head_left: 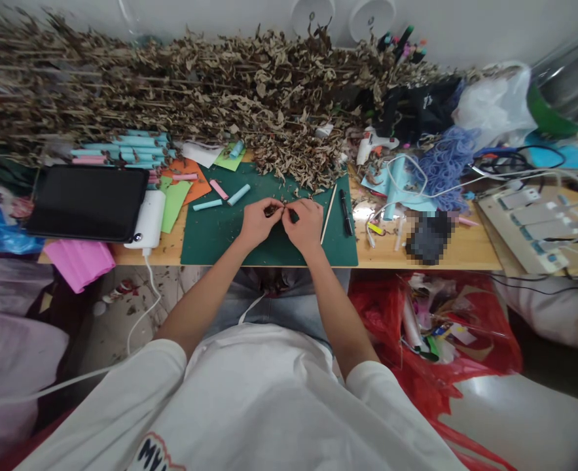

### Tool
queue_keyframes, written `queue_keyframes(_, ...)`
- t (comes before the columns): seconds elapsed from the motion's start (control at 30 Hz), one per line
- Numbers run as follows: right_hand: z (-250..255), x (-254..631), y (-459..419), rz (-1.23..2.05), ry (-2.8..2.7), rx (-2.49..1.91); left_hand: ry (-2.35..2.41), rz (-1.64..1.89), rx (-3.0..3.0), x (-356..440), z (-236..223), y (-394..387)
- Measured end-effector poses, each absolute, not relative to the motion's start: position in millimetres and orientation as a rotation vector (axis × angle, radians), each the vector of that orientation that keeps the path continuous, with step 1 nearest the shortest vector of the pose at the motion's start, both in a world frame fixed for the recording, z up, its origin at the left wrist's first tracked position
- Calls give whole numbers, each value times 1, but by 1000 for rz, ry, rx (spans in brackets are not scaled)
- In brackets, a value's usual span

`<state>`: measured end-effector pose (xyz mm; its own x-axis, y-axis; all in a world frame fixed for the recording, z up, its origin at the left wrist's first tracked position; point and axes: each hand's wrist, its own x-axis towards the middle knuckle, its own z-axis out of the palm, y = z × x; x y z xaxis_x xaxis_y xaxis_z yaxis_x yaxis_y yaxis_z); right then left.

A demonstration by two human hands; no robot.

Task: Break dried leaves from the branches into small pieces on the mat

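My left hand (259, 220) and my right hand (306, 224) meet over the green cutting mat (210, 242), fingertips pinched close together. Brown crumpled dried leaf shows in the curl of my left fingers. What my right fingertips grip is small and partly hidden, but seems to be the same leaf. Just beyond the hands lies a pile of dried leaves (301, 160). Blue paper rolls (239, 195) and a pink roll (218, 190) rest on the mat to the left. On the right lie a thin wooden stick (328, 212) and a black marker (346, 212).
Dried leafy stems (171, 85) cover the back of the table. At left are a black tablet (87, 203) and a white power bank (150, 219). Rightward sit a glue gun (374, 144), blue yarn (448, 160) and a power strip (529, 226). A red rubbish bag (495, 340) stands below.
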<state>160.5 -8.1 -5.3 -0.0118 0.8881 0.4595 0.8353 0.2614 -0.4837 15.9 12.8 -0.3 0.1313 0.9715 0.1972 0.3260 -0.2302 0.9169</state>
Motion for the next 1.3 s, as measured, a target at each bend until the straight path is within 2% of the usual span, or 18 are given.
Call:
queue_keyframes(0.33,-12,165,-5,143,-1703,-1597,1251,1186,1627,16,-10,16)
queue_keyframes(0.63,-7,163,-6,203,-1847,-1443,1209,1221,1562,16,-9,17)
queue_keyframes(1.3,-5,159,-10,68,-1896,-1552,1271,1171,1634,15,-9,14)
